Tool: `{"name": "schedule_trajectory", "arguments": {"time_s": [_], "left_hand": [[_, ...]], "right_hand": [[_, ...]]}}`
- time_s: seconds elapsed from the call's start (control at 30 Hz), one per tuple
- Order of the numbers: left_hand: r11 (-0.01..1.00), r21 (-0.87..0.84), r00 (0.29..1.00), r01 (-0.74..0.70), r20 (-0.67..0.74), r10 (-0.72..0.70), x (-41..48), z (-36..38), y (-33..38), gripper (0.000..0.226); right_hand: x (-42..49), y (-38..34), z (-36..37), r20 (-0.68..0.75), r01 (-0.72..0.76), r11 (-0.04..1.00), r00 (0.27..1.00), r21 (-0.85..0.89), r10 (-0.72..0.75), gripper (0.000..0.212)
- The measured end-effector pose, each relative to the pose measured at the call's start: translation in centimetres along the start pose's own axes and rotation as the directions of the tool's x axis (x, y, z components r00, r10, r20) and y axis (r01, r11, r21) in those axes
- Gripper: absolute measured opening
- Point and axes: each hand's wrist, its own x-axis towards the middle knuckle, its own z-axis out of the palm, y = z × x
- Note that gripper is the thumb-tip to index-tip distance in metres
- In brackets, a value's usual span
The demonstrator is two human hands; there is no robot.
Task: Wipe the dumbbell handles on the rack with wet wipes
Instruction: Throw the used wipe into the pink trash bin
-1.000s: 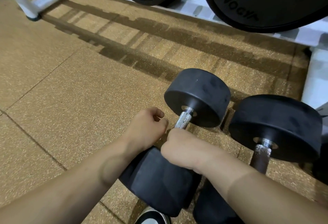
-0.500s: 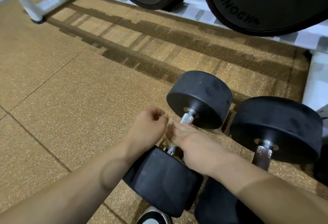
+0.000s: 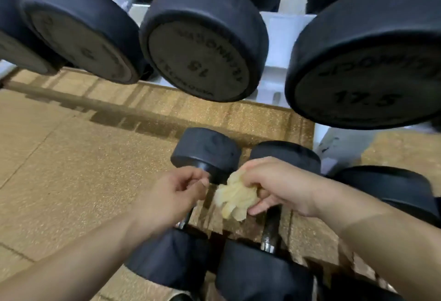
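Head view, lower centre of the frame: the right hand [image 3: 279, 186] clutches a crumpled wet wipe [image 3: 235, 197], just above the dark dumbbell handle [image 3: 270, 226]. The left hand [image 3: 176, 195] curls just beside it, apparently empty, though blur obscures this. Best to wrap the wipe fully round that handle and twist along its length.

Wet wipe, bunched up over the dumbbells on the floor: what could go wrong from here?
The wet wipe is crumpled into a wad, so it may touch only part of a handle and leave patches unwiped. The leftmost floor dumbbell and its neighbour lie close side by side; if one rolls, it could trap whatever works between them. The racked 17.5 dumbbell overhangs the spot; rising carelessly risks a bump.
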Motion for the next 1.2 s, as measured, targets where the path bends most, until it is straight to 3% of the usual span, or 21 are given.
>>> {"name": "schedule_trajectory", "arguments": {"time_s": [0.1,0.17,0.23,0.4,0.6,0.7,0.77,0.83,0.93,0.97,1.07,1.2], "left_hand": [[0.963,-0.236,0.989,0.132,0.089,-0.114,-3.4,1.2,8.7,0.023],[0.943,-0.295,0.981,0.155,0.157,-0.112,-6.8,0.9,14.9,0.019],[0.974,-0.205,0.975,0.1,0.214,-0.055,-10.1,-0.4,20.7,0.014],[0.993,-0.027,0.966,-0.115,0.229,0.118,-16.6,-4.1,31.8,0.031],[0.996,-0.014,0.931,-0.083,0.356,0.083,-26.8,-7.0,44.7,0.024],[0.998,0.027,0.842,-0.051,0.539,0.028,-33.1,-7.2,49.2,0.028],[0.996,0.043,0.739,-0.084,0.673,0.033,-37.8,-5.9,51.5,0.038],[0.985,0.047,0.633,-0.164,0.771,0.068,-42.3,-4.7,52.3,0.042],[0.952,0.05,0.489,-0.302,0.865,0.11,-49.8,-1.5,52.3,0.048],[0.943,0.046,0.438,-0.33,0.892,0.109,-53.1,0.0,52.1,0.046],[0.874,0.079,0.357,-0.48,0.927,0.112,-60.4,4.3,49.9,0.042],[0.797,0.151,0.239,-0.584,0.971,-0.008,-69.0,9.6,46.0,0.04]], "right_hand": [[-6.6,-1.5,-1.2,-0.025,-0.064,0.961,0.997,0.268,0.074,0.021],[-12.0,-3.4,-1.5,-0.061,-0.074,0.888,0.992,0.455,0.114,0.02],[-17.8,-6.2,-1.5,-0.108,-0.06,0.816,0.983,0.575,0.148,0.023],[-30.4,-13.3,-1.4,-0.189,0.006,0.676,0.962,0.737,0.197,0.026],[-48.3,-20.7,-0.3,-0.39,0.173,0.53,0.86,0.83,0.33,0.024],[-57.2,-22.0,2.3,-0.388,0.154,0.455,0.785,0.877,0.483,0.03],[-63.3,-21.3,4.1,-0.35,0.16,0.361,0.753,0.919,0.557,0.041],[-68.0,-19.9,5.9,-0.359,0.181,0.341,0.725,0.923,0.588,0.043],[-75.1,-15.4,9.8,-0.414,0.291,0.294,0.664,0.91,0.623,0.041],[-77.9,-13.5,11.5,-0.424,0.363,0.235,0.633,0.901,0.647,0.04],[-83.9,-8.2,16.4,-0.425,0.514,0.104,0.561,0.852,0.71,0.028],[-90.2,-1.4,23.5,-0.357,0.6,0.034,0.428,0.799,0.83,0.012]]}}
